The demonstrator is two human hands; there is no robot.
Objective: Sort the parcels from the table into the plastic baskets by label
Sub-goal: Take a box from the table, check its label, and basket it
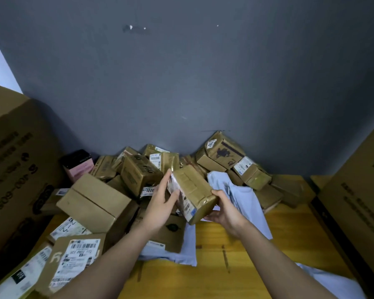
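Tall cartons (15, 160) walled in both sides of our wooden table (235, 251), where a heap of taped parcels (138, 173) and pale mailer bags (242, 197) crowded against the grey wall. Above them, our left hand (160, 203) and right hand (225, 212) together gripped one small brown parcel (192, 190), tilted, its label too blurred to read.

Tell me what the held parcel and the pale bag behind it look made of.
Held parcel: brown cardboard, seemingly wrapped in glossy clear tape, going by the sheen; paper label on one face. Pale bag: likely soft plastic mailer film; it creases and drapes.
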